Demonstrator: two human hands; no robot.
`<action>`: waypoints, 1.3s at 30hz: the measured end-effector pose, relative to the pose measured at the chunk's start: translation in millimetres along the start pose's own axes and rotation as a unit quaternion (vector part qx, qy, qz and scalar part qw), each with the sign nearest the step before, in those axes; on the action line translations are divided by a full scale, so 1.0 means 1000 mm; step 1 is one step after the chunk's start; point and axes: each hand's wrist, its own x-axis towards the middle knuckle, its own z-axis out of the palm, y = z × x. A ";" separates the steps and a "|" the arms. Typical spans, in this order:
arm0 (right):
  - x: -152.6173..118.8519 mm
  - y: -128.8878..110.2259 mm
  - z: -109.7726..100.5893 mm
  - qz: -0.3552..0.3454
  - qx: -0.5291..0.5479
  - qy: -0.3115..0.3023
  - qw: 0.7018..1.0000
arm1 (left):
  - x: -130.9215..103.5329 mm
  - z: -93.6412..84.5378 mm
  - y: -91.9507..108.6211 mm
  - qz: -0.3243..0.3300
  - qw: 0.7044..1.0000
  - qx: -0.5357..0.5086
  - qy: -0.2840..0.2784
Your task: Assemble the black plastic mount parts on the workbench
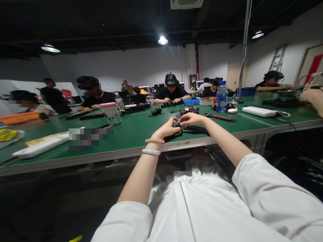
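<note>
Near the front edge of the green table [136,134], my left hand [169,128] and my right hand [192,119] meet around a small black part [177,124]. The fingers of my left hand wrap its left side. My right hand's fingertips press on it from the right and above; some of them are hidden. Just beyond my hands lie more black parts [193,110], and another black part [156,111] sits farther left. A tool with a red and black handle [222,117] lies to the right of my right hand.
Blue bottle [221,97], blue bin [191,102] and white power strip [259,111] stand or lie to the right and beyond. Leftward are a pink-rimmed clear cup [111,112] and another white strip [42,145]. A person [170,92] works opposite; a person's hand [313,99] is at far right.
</note>
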 end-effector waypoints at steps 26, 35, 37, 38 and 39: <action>-0.001 -0.002 0.002 -0.018 0.037 0.042 0.998 | 0.000 -0.001 0.003 -0.010 1.000 -0.020 0.000; -0.002 -0.004 0.004 -0.060 0.022 0.014 0.998 | -0.001 -0.001 0.001 0.004 1.000 -0.020 -0.006; -0.001 -0.003 0.004 -0.065 0.015 0.014 0.998 | -0.002 -0.001 0.001 0.000 1.000 -0.020 -0.001; -0.001 -0.002 0.004 -0.067 0.012 0.014 0.998 | -0.002 -0.001 0.002 -0.002 1.000 -0.021 0.001; 0.000 -0.001 0.004 -0.068 0.009 0.014 0.998 | -0.002 -0.001 0.003 -0.004 1.000 -0.022 0.002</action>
